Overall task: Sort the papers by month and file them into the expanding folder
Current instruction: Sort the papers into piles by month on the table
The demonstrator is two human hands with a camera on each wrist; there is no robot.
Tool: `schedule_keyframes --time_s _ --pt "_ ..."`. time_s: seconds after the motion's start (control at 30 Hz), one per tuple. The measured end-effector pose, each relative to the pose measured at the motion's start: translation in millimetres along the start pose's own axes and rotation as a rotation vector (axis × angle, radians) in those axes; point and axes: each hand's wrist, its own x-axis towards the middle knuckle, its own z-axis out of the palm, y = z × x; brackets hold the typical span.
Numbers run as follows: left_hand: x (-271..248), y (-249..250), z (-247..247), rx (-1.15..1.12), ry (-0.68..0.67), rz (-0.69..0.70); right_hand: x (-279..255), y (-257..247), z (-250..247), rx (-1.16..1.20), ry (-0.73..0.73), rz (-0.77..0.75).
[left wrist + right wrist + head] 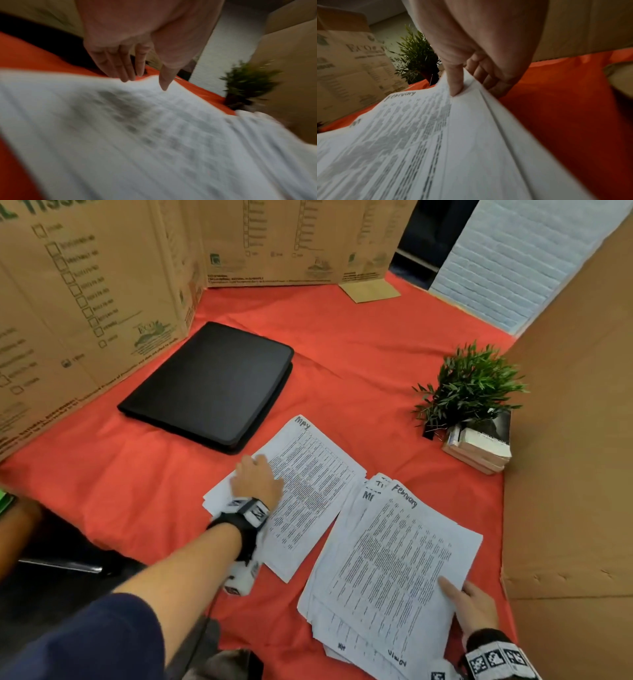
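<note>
Papers first, closest in: right hand (474,606) is sitting at the near right corner of the stack (394,563), thumb on top and fingers curled under the edge, so it's pinching the top sheets – the one marked "February" (400,94) is facing up. That stack is lying on the red cloth (359,344) with its long axis running away from the person, leaning a bit to the right.

Just left of it, the "May" sheet (318,474) is lying with the same tilt, its right edge touching the stack. Left hand (257,481) is resting flat on it, fingers straight and close together, not gripping anything.

Farther back on the left, the black expanding folder (212,385) is lying closed and flat – right by the cardboard wall (85,302). Off to the right, a small potted plant (469,385) is standing beside some stacked books (479,446).
</note>
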Motion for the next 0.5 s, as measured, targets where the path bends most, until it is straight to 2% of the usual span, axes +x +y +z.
schedule_keyframes --time_s 0.07,0.13,0.2,0.27,0.37,0.43,0.5 --pt "19.6 -21.0 -11.6 0.054 0.074 -0.081 -2.7 -2.6 -0.9 0.04 -0.039 0.033" --pt "27.2 -31.5 -18.8 0.08 0.052 -0.095 2.0 2.8 -1.4 0.046 -0.026 0.058" --pt "24.7 -28.1 -19.5 0.082 0.077 -0.023 8.1 8.9 0.1 0.025 0.043 0.033" --pt "10.6 -10.1 -13.8 0.038 0.081 0.149 5.7 6.3 3.4 0.03 0.112 0.018" --pt "-19.3 26.5 5.1 -0.153 -0.124 0.378 -0.8 -3.2 7.3 0.076 0.156 -0.038" --pt "-37.6 49.9 19.2 -0.218 -0.275 0.43 -5.4 -8.2 8.7 0.094 0.167 -0.072" --pt "-48.9 65.5 32.3 -0.179 -0.284 0.429 -6.6 -9.8 9.1 0.077 0.188 -0.068"
